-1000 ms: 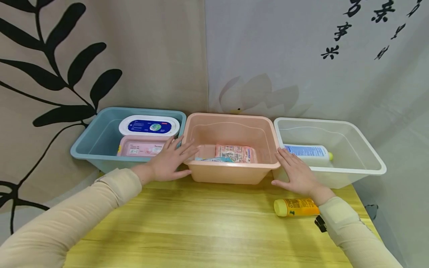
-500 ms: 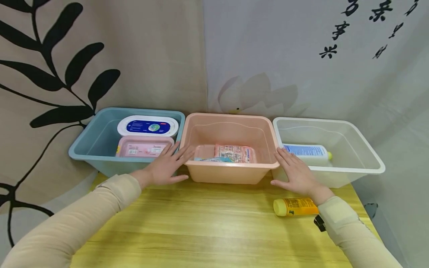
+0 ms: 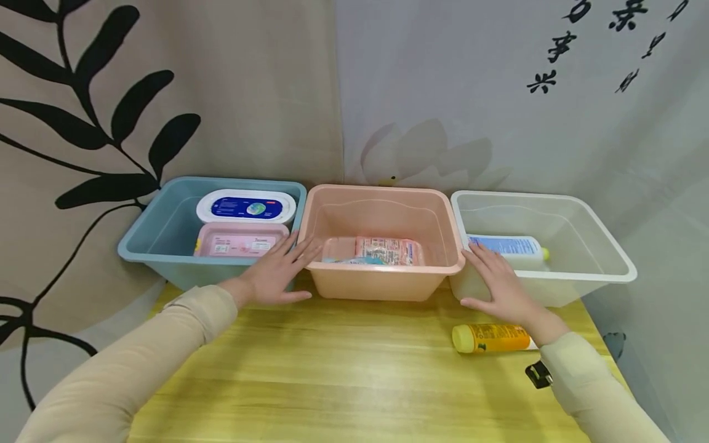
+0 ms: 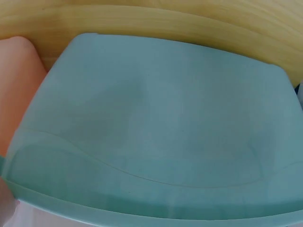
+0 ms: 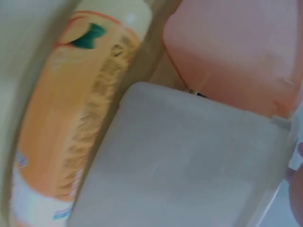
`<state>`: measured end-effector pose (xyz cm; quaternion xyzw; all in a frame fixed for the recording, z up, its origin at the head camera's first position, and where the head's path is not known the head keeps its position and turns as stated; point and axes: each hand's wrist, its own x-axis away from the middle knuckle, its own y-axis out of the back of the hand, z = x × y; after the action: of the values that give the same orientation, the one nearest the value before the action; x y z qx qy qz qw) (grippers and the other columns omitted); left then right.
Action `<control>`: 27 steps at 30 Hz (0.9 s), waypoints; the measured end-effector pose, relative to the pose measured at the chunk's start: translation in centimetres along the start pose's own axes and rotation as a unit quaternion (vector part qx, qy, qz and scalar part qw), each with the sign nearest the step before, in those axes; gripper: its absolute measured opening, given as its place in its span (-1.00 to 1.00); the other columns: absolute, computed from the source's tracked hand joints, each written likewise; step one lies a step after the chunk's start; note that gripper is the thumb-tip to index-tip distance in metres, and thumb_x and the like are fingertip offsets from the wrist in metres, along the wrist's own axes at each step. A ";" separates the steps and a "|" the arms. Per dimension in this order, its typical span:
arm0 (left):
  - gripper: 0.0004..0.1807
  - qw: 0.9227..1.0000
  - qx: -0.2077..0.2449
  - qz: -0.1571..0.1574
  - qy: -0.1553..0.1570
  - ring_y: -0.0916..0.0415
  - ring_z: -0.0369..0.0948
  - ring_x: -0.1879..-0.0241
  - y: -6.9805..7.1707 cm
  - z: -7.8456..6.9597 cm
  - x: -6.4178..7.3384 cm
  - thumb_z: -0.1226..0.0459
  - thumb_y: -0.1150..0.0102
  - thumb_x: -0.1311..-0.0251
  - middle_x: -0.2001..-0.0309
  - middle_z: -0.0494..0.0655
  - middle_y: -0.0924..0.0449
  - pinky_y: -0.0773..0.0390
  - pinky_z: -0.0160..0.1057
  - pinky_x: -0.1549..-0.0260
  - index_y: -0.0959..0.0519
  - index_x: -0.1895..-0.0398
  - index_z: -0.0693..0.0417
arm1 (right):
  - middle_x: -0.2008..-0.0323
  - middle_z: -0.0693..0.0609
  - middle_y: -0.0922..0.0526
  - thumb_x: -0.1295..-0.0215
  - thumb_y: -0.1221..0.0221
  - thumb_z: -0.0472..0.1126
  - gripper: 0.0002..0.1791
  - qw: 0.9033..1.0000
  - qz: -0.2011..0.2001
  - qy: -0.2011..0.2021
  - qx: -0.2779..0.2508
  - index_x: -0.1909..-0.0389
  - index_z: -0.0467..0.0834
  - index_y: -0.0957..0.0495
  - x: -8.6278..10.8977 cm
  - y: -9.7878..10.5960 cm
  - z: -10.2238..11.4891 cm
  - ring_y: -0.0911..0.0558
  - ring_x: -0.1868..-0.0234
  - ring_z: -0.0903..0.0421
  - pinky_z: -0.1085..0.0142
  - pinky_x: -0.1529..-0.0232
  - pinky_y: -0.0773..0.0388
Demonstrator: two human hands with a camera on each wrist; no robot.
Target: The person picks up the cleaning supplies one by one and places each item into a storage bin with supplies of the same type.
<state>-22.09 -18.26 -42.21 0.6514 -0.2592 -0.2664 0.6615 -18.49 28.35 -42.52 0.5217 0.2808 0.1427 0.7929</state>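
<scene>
Just now slid a shade toward three o'clock: right hand, straight-fingered at the white bin, grasping nothing, baring more of the yellow bottle on the table at three. Reads as light steadying. Left hand likewise spread, gripless, at the blue bin. Inside blue, at ten: white pack, pink pack. Inside the peach bin, at twelve: pink packet, half-hidden blue packet. Inside white, at two: white bottle.
</scene>
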 end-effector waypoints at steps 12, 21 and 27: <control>0.01 1.000 -0.002 -0.006 -0.002 0.30 0.20 -0.46 -0.2 0.6 0.1 -0.31 0.10 -0.15 -0.51 0.07 0.27 0.12 0.16 -0.40 0.28 -0.50 -0.11 | -0.28 -0.24 -0.29 -0.03 -0.11 0.43 -0.02 0.994 -0.110 0.008 0.013 -0.28 -0.21 -0.29 6.3 1.7 -2.9 -0.26 -0.18 -0.22 0.06 -0.31 -0.12; 0.02 1.000 -0.001 0.003 -0.002 0.34 0.15 -0.47 -0.1 0.5 0.0 -0.30 0.10 -0.15 -0.51 0.05 0.28 0.15 0.11 -0.41 0.28 -0.50 -0.09 | -0.21 -0.27 -0.35 0.30 -0.47 0.04 0.05 0.997 -0.053 -0.050 0.040 -0.30 -0.20 -0.27 10.6 1.5 -4.7 -0.33 -0.11 -0.24 0.04 -0.15 -0.26; 0.02 1.000 0.002 0.006 -0.005 0.35 0.11 -0.48 -0.3 0.3 -0.2 -0.31 0.11 -0.15 -0.51 0.04 0.30 0.14 0.10 -0.42 0.31 -0.50 -0.11 | -0.21 -0.27 -0.33 0.33 -0.48 0.06 0.06 0.996 -0.024 -0.081 0.038 -0.29 -0.19 -0.27 12.1 0.6 -5.4 -0.32 -0.12 -0.27 -0.17 -0.04 -0.32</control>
<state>-22.49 -18.32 -42.47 0.6495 -0.2671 -0.2652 0.6606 -11.94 38.96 -47.21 0.5546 0.2335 0.0697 0.7956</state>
